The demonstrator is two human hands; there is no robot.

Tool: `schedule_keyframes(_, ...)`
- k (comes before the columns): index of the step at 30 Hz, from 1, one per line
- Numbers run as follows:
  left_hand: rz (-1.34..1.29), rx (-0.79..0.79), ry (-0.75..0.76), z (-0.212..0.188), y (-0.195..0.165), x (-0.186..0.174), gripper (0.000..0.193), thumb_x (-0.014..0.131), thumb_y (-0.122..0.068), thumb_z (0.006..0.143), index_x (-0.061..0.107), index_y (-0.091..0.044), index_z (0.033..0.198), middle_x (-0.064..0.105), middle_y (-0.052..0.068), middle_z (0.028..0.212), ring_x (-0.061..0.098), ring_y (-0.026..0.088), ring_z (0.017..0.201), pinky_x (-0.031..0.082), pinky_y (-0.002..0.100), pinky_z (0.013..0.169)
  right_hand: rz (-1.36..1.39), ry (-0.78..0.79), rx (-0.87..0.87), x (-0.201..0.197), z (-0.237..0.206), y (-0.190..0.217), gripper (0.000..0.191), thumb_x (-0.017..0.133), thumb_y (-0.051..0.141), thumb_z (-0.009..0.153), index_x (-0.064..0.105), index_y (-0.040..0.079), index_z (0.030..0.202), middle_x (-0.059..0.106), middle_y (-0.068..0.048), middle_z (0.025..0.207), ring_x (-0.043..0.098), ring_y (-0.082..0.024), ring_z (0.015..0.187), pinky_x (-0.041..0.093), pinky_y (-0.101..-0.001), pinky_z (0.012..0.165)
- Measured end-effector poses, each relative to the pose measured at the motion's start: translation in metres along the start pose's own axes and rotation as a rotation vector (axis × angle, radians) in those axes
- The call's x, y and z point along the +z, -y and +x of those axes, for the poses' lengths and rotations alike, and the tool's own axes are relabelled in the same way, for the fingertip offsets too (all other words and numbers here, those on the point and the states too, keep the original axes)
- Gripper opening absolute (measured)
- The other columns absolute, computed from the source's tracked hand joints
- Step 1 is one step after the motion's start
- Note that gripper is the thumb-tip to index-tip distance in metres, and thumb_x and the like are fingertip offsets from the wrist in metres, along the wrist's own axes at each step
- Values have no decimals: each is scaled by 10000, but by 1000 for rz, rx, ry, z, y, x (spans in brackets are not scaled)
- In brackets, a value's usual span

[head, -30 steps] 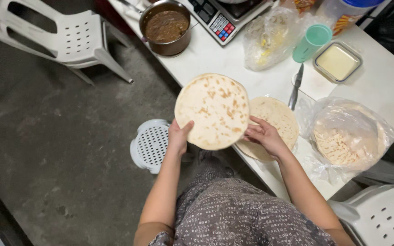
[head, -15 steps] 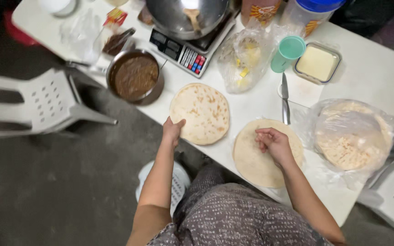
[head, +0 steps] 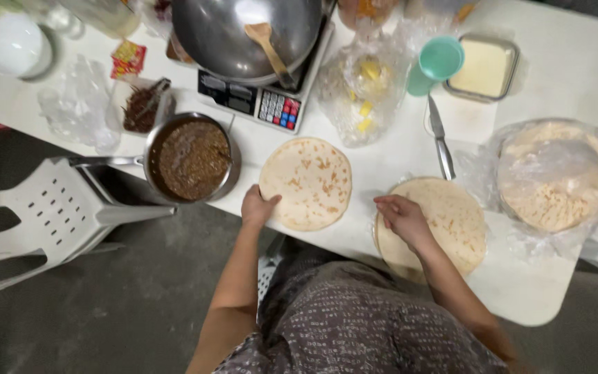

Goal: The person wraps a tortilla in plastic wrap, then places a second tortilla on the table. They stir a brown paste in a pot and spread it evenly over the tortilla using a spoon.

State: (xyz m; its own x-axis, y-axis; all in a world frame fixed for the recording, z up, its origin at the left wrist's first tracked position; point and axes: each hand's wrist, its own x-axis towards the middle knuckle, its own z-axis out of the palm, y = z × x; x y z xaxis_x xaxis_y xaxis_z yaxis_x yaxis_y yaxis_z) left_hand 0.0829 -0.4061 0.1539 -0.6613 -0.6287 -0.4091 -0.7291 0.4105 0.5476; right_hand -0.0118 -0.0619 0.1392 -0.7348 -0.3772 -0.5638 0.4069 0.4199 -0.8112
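A round browned tortilla (head: 309, 181) lies flat on the white table (head: 562, 62). My left hand (head: 257, 208) pinches its near left edge. To the right, my right hand (head: 401, 216) rests with fingers down on the left part of a stack of pale tortillas (head: 451, 221) at the table's near edge. A metal pan of brown filling (head: 194, 159) stands just left of the browned tortilla, partly over the table's edge.
A kitchen scale with a steel bowl and wooden spoon (head: 257, 34) stands behind. A knife (head: 441, 138), a green cup (head: 436, 64), a container of pale cream (head: 482, 68) and bagged tortillas (head: 555, 173) sit right. White plastic chair (head: 43, 215) stands left.
The browned tortilla was held up over the stack, then carried left and laid flat on the table. My right hand stayed on the stack. The view shifted toward the pan.
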Motion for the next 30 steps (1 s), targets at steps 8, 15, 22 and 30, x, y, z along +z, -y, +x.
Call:
schedule_keyframes(8, -24, 75, -30, 10, 38, 30, 508, 884, -310, 717, 668, -10, 1065, 735, 184, 1034, 719, 340, 950, 563, 422, 849, -283, 213, 232, 41, 6, -27, 365, 611, 252, 1000, 630, 107, 1335, 758, -98, 1003, 631, -185, 686, 579, -314, 626)
schedule_keyframes(15, 130, 269, -9, 19, 53, 24, 512, 856, -450, 736, 701, -52, 1018, 730, 165, 945, 699, 348, 879, 546, 449, 777, -284, 1, -476, 108, -14, -62, 293, 712, 156, 924, 703, 20, 1183, 748, -148, 1007, 728, -251, 808, 601, -340, 702)
schedule_keyframes(22, 237, 491, -142, 33, 107, 45, 502, 755, -508, 867, 580, -74, 684, 588, 85, 636, 582, 303, 565, 465, 446, 540, -254, -304, -725, 152, 19, -84, 152, 733, 94, 916, 730, 22, 1050, 761, -149, 998, 746, -287, 836, 587, -341, 735)
schedule_keyframes(30, 141, 776, -294, 46, 152, 70, 434, 790, -327, 864, 518, -85, 628, 535, 46, 603, 534, 235, 497, 428, 383, 463, -138, -348, -534, 181, 42, -149, 179, 754, 114, 894, 753, 22, 1047, 762, -100, 746, 682, -138, 554, 551, -280, 482)
